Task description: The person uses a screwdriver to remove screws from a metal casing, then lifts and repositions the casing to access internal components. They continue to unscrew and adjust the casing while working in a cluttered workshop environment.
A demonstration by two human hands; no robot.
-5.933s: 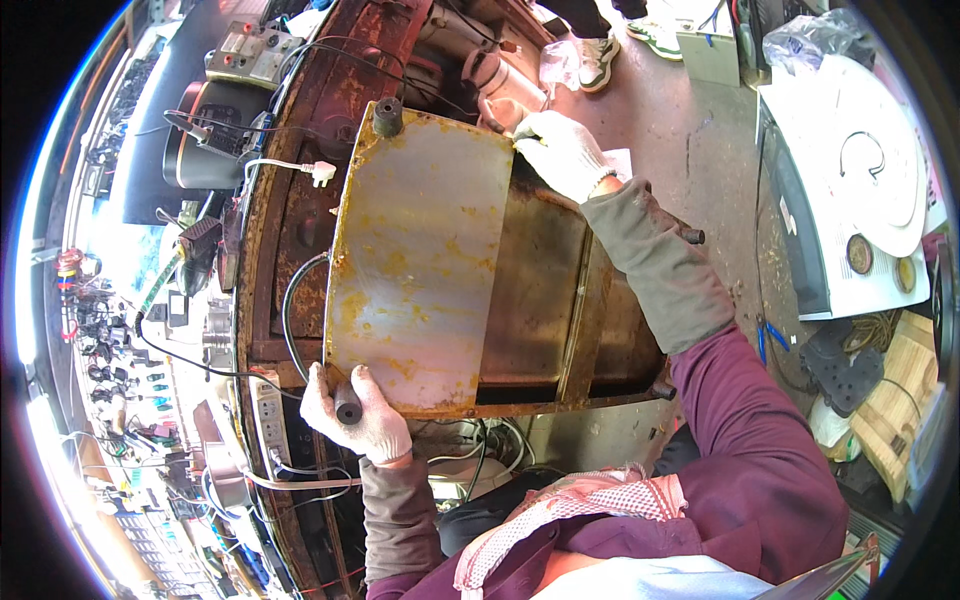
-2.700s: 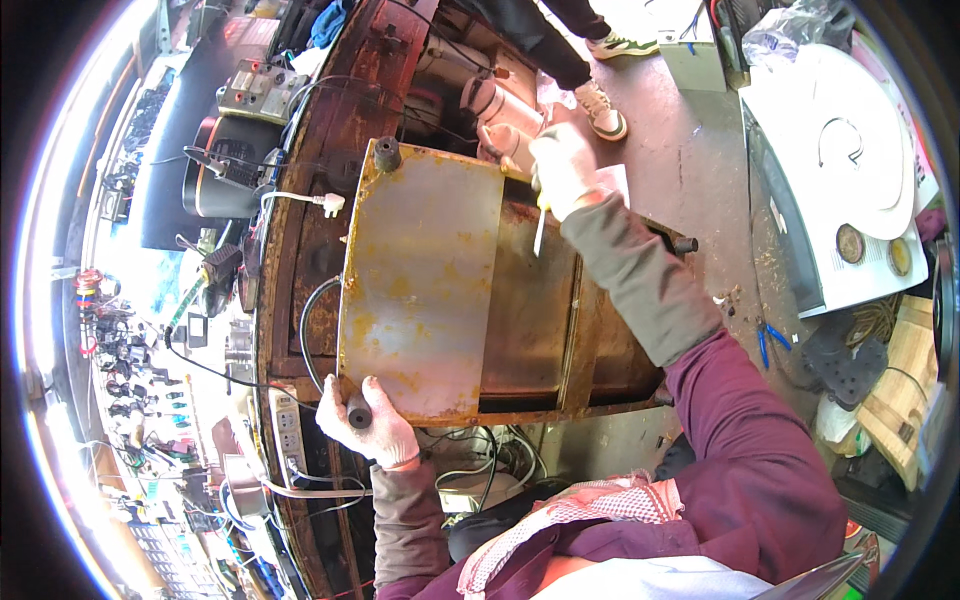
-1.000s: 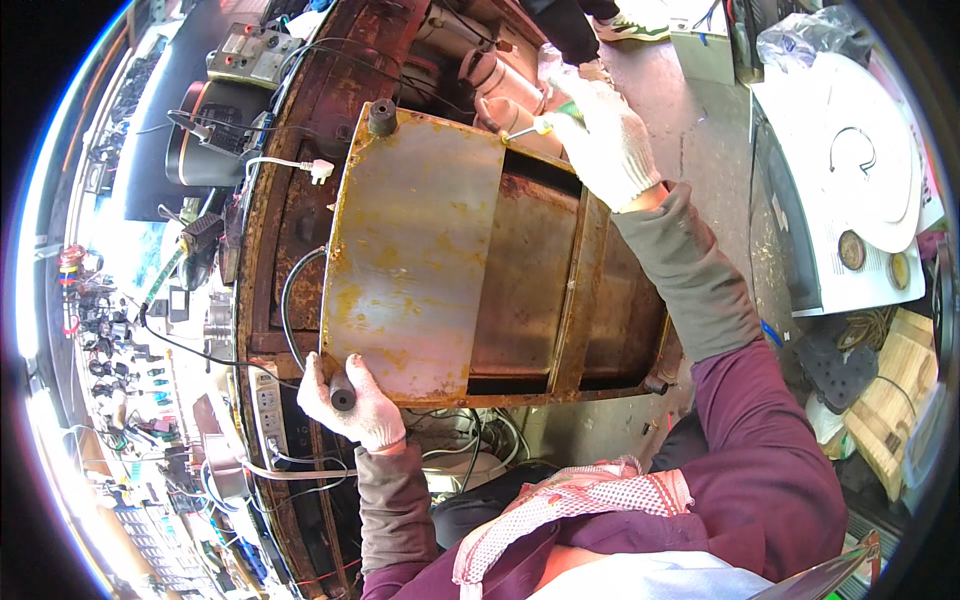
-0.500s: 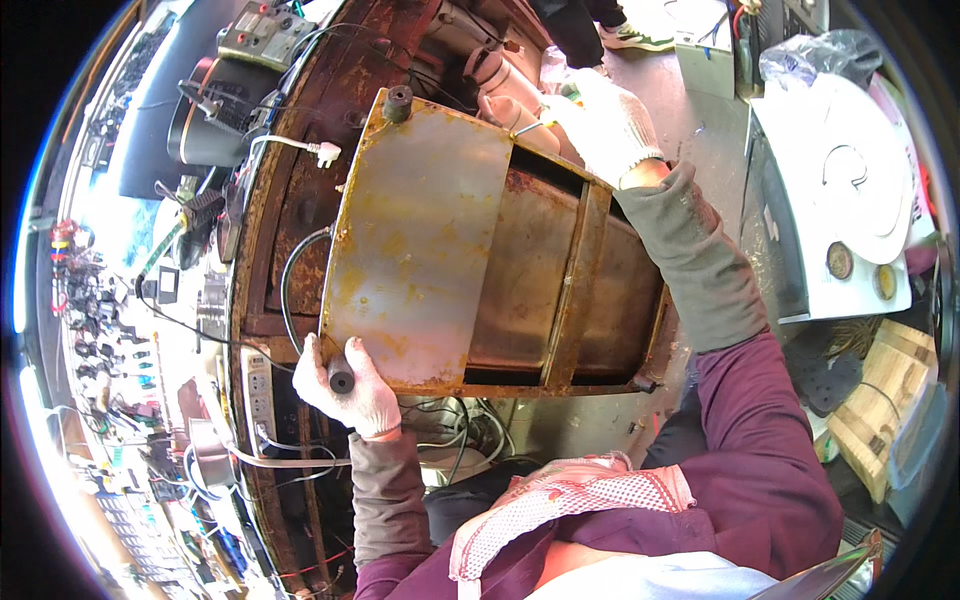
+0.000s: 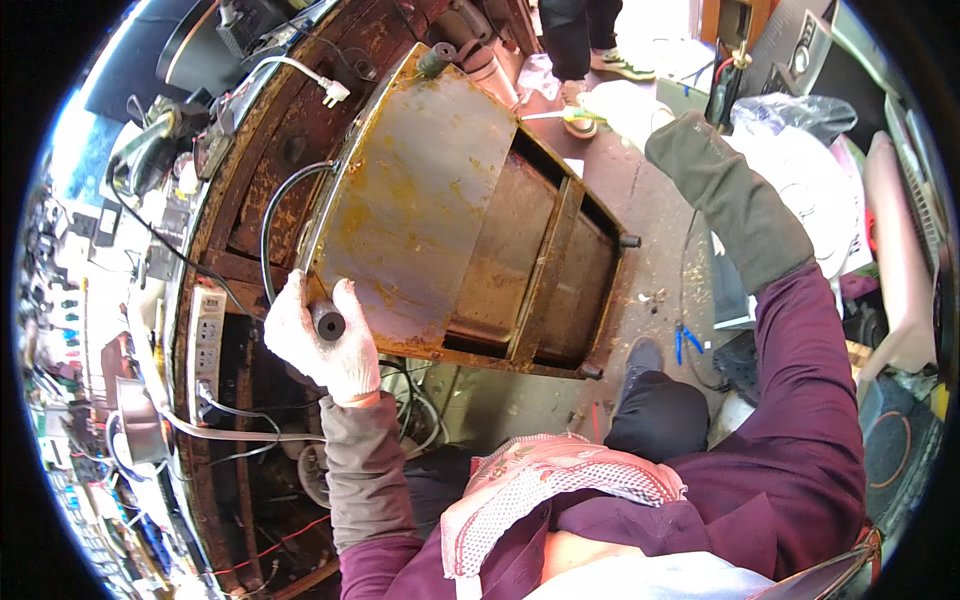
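Observation:
A rusty, flat-bottomed metal appliance body (image 5: 420, 200) is tipped up before me, its underside with black rubber feet toward me. A grey sheet covers part of it, and an open frame with a crossbar shows the rest. My left hand (image 5: 325, 340), in a white glove, is closed round its near left corner, with one rubber foot between thumb and fingers. My right hand (image 5: 630, 112), also gloved and washed out by glare, is closed on a screwdriver (image 5: 562, 115) with a greenish handle. Its shaft points left, beyond the far edge of the body.
A worn brown wooden bench (image 5: 290, 190) runs along the left, with a plug on a white cord (image 5: 333, 92) and a power strip (image 5: 207, 335). Blue-handled pliers (image 5: 688, 343) lie on the floor. Another person's shoes (image 5: 622, 65) stand at the far side.
My right hand and the screwdriver have drawn away from the appliance's far edge. The view has shifted, showing more floor on the right. My left hand keeps its hold on the corner.

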